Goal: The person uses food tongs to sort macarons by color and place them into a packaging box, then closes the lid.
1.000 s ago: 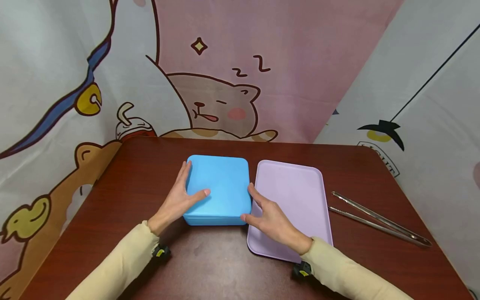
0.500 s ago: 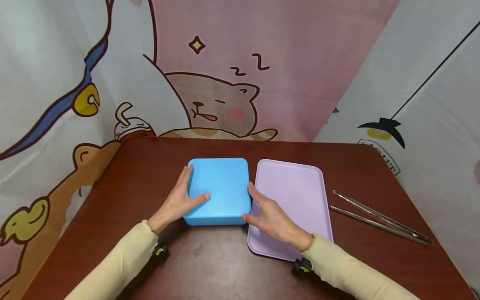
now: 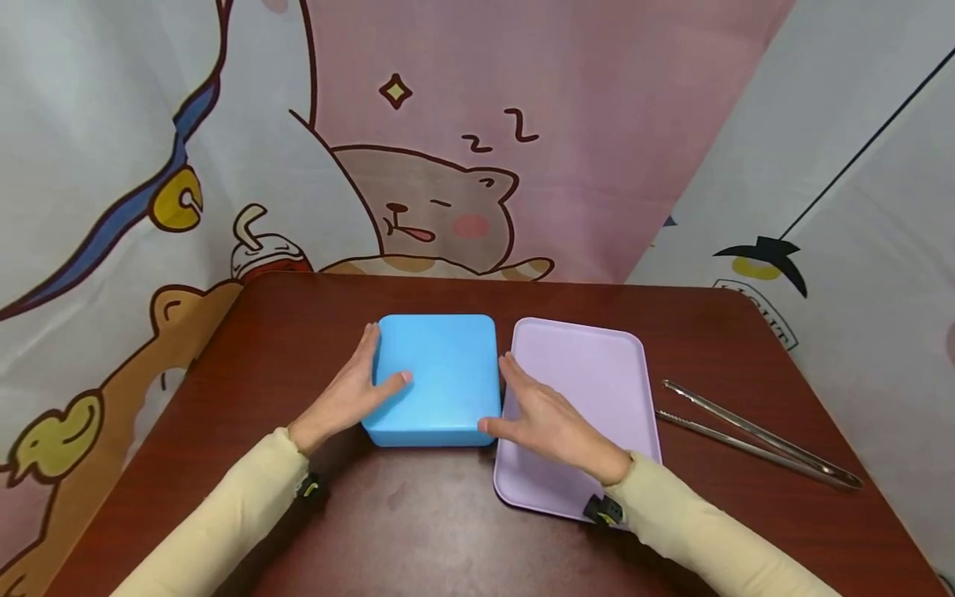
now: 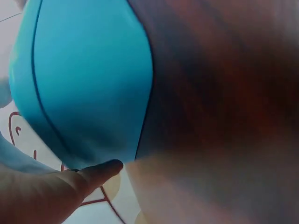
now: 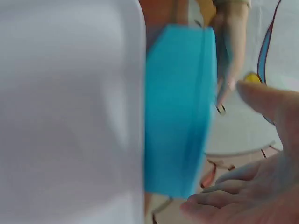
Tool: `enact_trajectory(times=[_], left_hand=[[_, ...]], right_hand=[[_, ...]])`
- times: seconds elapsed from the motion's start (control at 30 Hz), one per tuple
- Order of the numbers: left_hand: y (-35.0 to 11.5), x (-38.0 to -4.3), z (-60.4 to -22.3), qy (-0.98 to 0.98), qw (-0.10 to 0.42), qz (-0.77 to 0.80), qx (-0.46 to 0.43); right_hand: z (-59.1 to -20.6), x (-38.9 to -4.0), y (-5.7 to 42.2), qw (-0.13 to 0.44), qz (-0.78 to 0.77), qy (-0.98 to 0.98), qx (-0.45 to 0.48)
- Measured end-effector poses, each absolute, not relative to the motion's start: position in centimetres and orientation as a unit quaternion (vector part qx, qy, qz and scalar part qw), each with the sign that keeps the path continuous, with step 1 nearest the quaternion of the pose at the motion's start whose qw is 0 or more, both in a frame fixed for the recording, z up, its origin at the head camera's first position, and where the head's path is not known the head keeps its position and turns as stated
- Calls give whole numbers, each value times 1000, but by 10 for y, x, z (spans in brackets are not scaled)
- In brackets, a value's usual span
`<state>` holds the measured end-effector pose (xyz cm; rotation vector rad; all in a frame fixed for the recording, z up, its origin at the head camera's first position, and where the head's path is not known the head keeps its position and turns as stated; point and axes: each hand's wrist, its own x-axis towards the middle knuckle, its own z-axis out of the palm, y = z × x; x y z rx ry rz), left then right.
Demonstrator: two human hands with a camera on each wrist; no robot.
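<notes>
A light-blue lidded box [image 3: 440,377] lies flat in the middle of the table between both hands. My left hand [image 3: 345,396] is at its left side, fingers straight along the wall and thumb stretched over the lid. In the left wrist view, a fingertip is right at the corner of the box wall [image 4: 93,74]. At the box's right edge my right hand [image 3: 555,423] has extended fingers, with the thumb near the front corner. The right wrist view shows the right palm [image 5: 261,191] facing the box side [image 5: 175,112], fingers spread from the thumb.
A lilac tray [image 3: 585,373] lies just right of the box, partly under the right hand and forearm. Metal tongs [image 3: 768,441] lie farther right, their arms apart. Behind the brown table [image 3: 418,531] hangs a cartoon-printed cloth [image 3: 582,166].
The box's far edge has come slightly nearer and its lid seam no longer shows in the head view. My left thumb has drawn back slightly, and my right hand has shifted a little right.
</notes>
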<state>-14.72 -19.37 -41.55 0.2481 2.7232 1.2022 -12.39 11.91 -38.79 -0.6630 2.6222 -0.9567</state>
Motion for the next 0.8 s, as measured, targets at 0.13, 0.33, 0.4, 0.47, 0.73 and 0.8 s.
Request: enact_trajectory(times=[0.13,0.33,0.4,0.47,0.73,0.8], left_hand=[[-196,-161,-412,920,64,377,91],[-189,-178,-413,940,50,316,117],[-187,-181,-413,946,48,298,121],[-186,-183,-415,949,47,284,127],[-181,-184,-423,957,47,255,130],[-180,-184,-425,959,46,248,130]], right_hand=[[-378,-149,119,118,-304,913,-247],[-382,-182,107,116,-270,916,-273],[-386,-189,104,125,-268,916,-271],[-390,-193,102,137,-271,915,-268],[-397,-196,100,176,-298,901,-261],[-397,-195,100,180,-302,899,-261]])
